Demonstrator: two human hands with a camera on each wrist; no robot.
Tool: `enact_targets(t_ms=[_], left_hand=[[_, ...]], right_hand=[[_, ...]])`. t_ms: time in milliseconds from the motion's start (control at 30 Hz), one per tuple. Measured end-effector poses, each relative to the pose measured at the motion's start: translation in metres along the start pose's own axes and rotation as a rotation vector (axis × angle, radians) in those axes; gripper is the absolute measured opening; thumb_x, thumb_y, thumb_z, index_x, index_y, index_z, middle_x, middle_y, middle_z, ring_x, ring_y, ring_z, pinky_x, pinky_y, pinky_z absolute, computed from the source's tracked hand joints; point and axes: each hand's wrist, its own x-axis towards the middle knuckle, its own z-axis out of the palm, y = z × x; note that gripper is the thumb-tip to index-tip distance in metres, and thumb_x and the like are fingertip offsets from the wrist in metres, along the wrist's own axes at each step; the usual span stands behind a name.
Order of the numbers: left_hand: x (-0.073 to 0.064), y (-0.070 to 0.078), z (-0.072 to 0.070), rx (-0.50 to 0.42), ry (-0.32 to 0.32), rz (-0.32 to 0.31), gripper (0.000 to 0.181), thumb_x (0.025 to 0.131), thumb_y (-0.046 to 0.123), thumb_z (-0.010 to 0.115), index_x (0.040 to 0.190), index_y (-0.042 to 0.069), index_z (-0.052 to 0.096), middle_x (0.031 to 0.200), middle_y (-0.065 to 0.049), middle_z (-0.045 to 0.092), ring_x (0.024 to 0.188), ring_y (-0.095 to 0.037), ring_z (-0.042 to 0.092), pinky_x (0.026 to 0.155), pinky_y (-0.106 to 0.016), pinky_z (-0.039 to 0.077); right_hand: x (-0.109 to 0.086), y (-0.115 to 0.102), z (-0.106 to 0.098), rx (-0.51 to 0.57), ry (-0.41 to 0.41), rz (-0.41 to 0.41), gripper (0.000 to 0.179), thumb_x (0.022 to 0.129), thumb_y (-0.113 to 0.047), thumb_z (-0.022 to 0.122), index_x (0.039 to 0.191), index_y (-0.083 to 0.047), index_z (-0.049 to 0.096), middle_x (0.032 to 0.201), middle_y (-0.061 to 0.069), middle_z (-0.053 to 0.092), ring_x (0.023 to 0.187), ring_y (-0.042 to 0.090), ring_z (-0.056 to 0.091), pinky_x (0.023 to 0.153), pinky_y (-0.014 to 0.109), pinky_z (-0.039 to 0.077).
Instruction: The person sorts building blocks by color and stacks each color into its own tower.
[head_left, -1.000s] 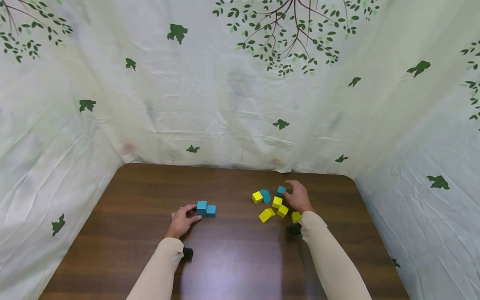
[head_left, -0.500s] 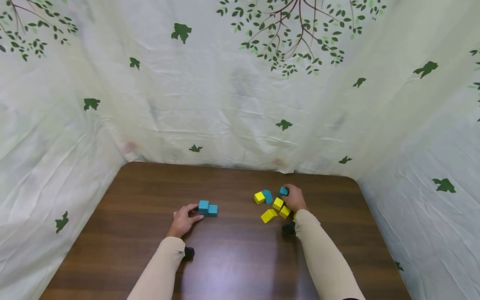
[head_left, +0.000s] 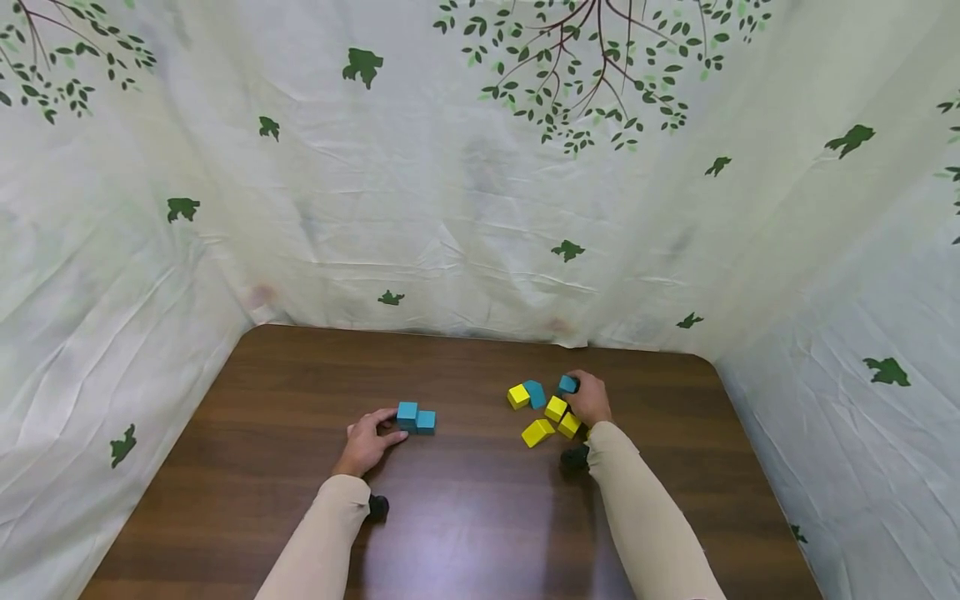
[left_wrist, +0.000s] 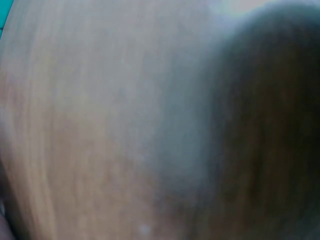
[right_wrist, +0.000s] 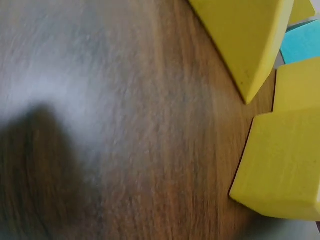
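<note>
On the left of the wooden table, a blue block (head_left: 407,411) stands higher than the blue block (head_left: 425,421) beside it. The thumb and fingers of my left hand (head_left: 366,439) pinch this little group from its left side. Only a blue corner (left_wrist: 4,10) of it enters the left wrist view. Farther right, my right hand (head_left: 591,398) pinches a blue cube (head_left: 567,384) at the back of a loose cluster; its fingertips are partly hidden. In front of that hand lie yellow blocks (head_left: 556,407), and a blue block with angled sides (head_left: 535,393) is to its left.
A wedge-ended yellow block (right_wrist: 245,40) and another yellow block (right_wrist: 285,160) lie close under the right wrist. One more yellow block (head_left: 518,396) sits at the cluster's left. A white leaf-print curtain (head_left: 480,208) hangs behind the table (head_left: 465,500).
My right hand has moved slightly left and closed its fingers on the blue cube, its sleeve now covering the rightmost yellow block. The left hand stays at its blue blocks.
</note>
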Motion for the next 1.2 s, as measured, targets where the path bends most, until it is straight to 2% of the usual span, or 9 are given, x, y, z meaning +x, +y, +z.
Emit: enact_targets(t_ms=[133,300,667,867,1000,1200], left_hand=[[0.0,0.001,0.001,-0.008,-0.014,0.001,0.046,0.084,0.014,0.074,0.125,-0.002,0.061,0.112,-0.018,0.065,0.108,-0.036,0.054,0.091,-0.049,0.023],[0.0,0.002,0.002,-0.02,-0.001,-0.006,0.046,0.083,0.014,0.075,0.125,-0.002,0.061,0.111,-0.018,0.065,0.108,-0.037,0.054,0.092,-0.049,0.023],[-0.002,0.0,0.0,-0.004,-0.004,-0.005,0.046,0.084,0.014,0.075,0.124,-0.003,0.061,0.108,-0.018,0.066,0.107,-0.037,0.055,0.091,-0.049,0.023],[-0.002,-0.001,-0.002,-0.015,-0.009,-0.009,0.045,0.083,0.013,0.075,0.124,-0.002,0.062,0.106,-0.017,0.066,0.104,-0.036,0.056,0.09,-0.049,0.023],[-0.002,-0.002,-0.002,-0.012,-0.011,-0.007,0.044,0.083,0.013,0.075,0.122,-0.002,0.062,0.103,-0.016,0.067,0.102,-0.035,0.056,0.09,-0.05,0.023],[0.0,-0.001,-0.001,-0.011,-0.011,-0.007,0.045,0.083,0.013,0.075,0.123,-0.002,0.062,0.105,-0.017,0.066,0.104,-0.036,0.056,0.09,-0.049,0.023]], right_hand=[[-0.003,0.001,-0.003,0.034,0.025,0.009,0.041,0.091,-0.001,0.063,0.131,0.003,0.054,0.131,0.025,0.054,0.118,0.041,0.052,0.095,0.052,0.045],[-0.009,-0.003,-0.009,0.053,0.06,-0.005,0.041,0.091,0.0,0.063,0.13,0.004,0.053,0.13,0.025,0.054,0.119,0.042,0.051,0.098,0.053,0.043],[-0.032,-0.017,-0.01,0.114,0.134,-0.126,0.042,0.088,-0.001,0.066,0.129,0.004,0.055,0.125,0.024,0.057,0.11,0.038,0.056,0.091,0.049,0.048],[-0.047,-0.025,-0.002,0.142,0.165,-0.17,0.041,0.088,-0.001,0.068,0.127,0.002,0.057,0.122,0.021,0.058,0.106,0.035,0.057,0.089,0.046,0.05],[-0.057,-0.031,0.006,0.197,0.181,-0.207,0.04,0.086,0.0,0.07,0.124,0.002,0.059,0.12,0.02,0.06,0.104,0.035,0.059,0.087,0.048,0.05],[-0.068,-0.046,0.021,0.262,0.17,-0.226,0.038,0.083,-0.002,0.074,0.118,0.0,0.062,0.116,0.017,0.064,0.102,0.032,0.061,0.09,0.048,0.049]])
